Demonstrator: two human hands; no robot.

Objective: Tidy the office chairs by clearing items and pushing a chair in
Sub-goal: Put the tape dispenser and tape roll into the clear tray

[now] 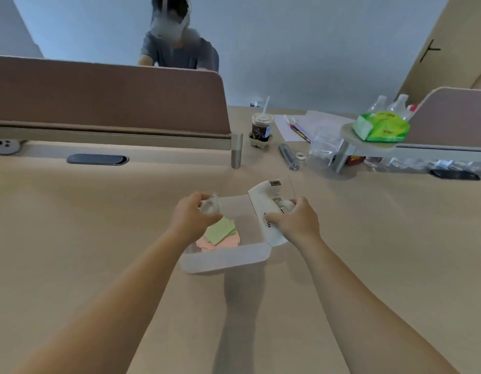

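Resting on the desk point(99, 238), a translucent bin point(228, 259) is flanked: a clear tape roll point(210, 207) is gripped by the left hand point(192, 218), a white handheld device point(266, 209) by the right hand point(294, 221).

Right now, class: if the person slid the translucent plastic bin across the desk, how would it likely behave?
The translucent bin probably slides easily: thin-walled, holding only paper notes, so light. Its low, wide shape makes tipping unlikely. The walls may flex a little.

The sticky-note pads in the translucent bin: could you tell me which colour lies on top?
The green pad lies on top, tilted across the pink pad, which shows only at its edges beneath, inside the translucent bin.
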